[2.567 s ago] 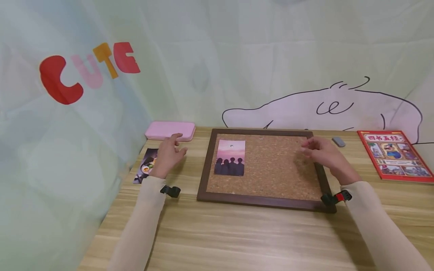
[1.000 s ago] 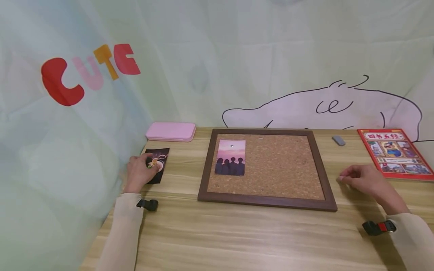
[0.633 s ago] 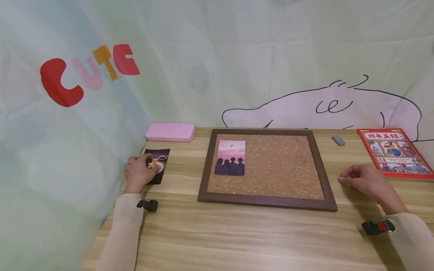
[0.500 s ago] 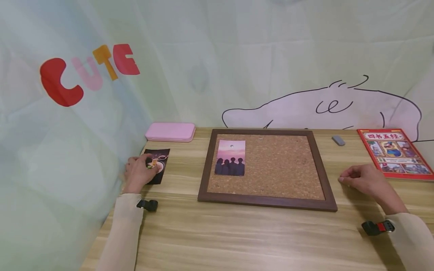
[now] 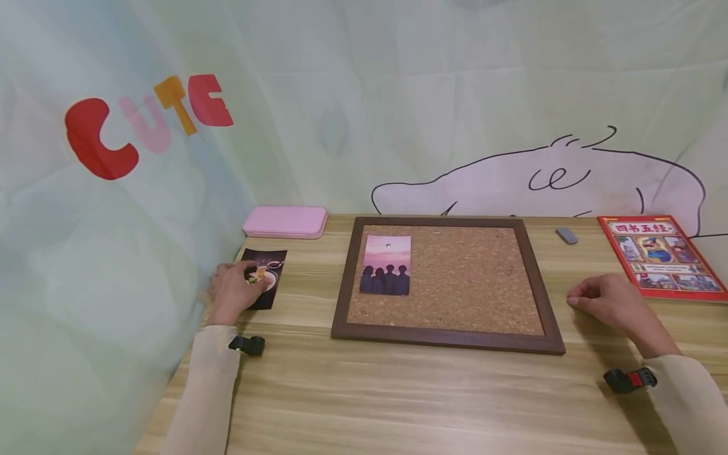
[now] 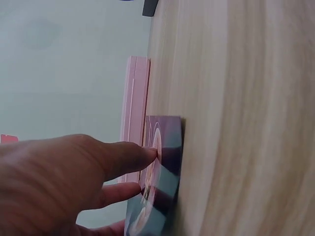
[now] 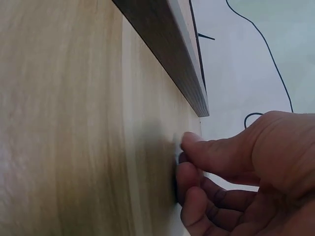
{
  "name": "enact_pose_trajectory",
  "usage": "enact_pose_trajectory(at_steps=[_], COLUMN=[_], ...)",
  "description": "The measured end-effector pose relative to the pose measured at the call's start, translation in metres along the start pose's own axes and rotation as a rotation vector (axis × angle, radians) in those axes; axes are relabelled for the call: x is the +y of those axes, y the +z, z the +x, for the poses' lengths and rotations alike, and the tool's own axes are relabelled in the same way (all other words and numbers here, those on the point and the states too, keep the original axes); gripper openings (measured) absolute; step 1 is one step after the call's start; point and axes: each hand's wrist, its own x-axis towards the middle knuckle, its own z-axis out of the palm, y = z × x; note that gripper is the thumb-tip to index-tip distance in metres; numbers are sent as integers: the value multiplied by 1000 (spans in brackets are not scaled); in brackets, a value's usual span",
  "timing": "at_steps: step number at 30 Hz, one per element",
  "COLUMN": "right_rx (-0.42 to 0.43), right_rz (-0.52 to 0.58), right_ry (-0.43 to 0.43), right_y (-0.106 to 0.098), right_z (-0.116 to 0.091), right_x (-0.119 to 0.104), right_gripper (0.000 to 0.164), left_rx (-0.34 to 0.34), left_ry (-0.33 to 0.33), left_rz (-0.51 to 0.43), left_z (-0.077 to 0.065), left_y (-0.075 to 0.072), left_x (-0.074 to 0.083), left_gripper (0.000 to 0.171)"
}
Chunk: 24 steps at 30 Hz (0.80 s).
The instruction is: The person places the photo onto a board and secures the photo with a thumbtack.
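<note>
Left hand [image 5: 233, 292], one: since the earliest frame, moved from near the pink case [image 5: 284, 222] onto the food photo [image 5: 274, 268]; thumb and fingers apart, touching its face. Right hand [image 5: 611, 303], one: moved off the corkboard [image 5: 472, 284] to its right, fingers loosely curled. Photos, two: food photo on the table [image 5: 426, 404], left of the corkboard; silhouette photo [image 5: 387, 268] on it. Pink case, one; red book [image 5: 660, 258], one.

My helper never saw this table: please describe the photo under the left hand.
Find the framed corkboard on the table. Left of it, in front of the pink case, the left hand touches the photo. It is dark, showing food, unlike the pinned pink silhouette photo.
</note>
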Motion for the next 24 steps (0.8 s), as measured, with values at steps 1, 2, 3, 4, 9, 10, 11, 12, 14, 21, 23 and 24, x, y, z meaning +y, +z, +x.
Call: enact_pose_trajectory(at_steps=[1, 2, 3, 4, 9, 10, 11, 12, 14, 21, 23, 24], right_rx=[6, 12, 19, 27, 79, 89, 98, 105, 116, 141, 155, 161], right_rz=[4, 10, 17, 24, 76, 86, 97, 105, 109, 128, 138, 143], right_ry=[-6, -10, -13, -13, -2, 1, 0, -1, -2, 8, 9, 12], right_y=[1, 2, 2, 3, 7, 8, 8, 8, 8, 6, 7, 7], right_z=[0, 0, 0, -1, -2, -2, -2, -2, -2, -2, -1, -1], right_x=[0, 0, 0, 0, -4, -5, -6, -7, -8, -7, -7, -7], right_gripper=[18, 18, 19, 20, 26, 26, 26, 26, 25, 23, 24, 24], left_rx=[10, 24, 38, 55, 116, 121, 124, 124, 124, 81, 89, 95], left_ry=[4, 11, 19, 30, 98, 107, 113, 116, 118, 116, 137, 147], left_rz=[-8, -17, -28, -37, -98, -108, -116, -124, -132, -199, -209, -212], left_z=[0, 1, 1, 1, 3, 2, 3, 3, 3, 1, -1, -2], left_y=[0, 0, 0, 0, -5, -6, -7, -9, -12, -20, -23, -24], left_x=[0, 0, 0, 1, 0, 0, 0, 0, 2, 11, 14, 16], left_gripper=[65, 63, 61, 58, 48, 47, 46, 45, 45, 50, 50, 50])
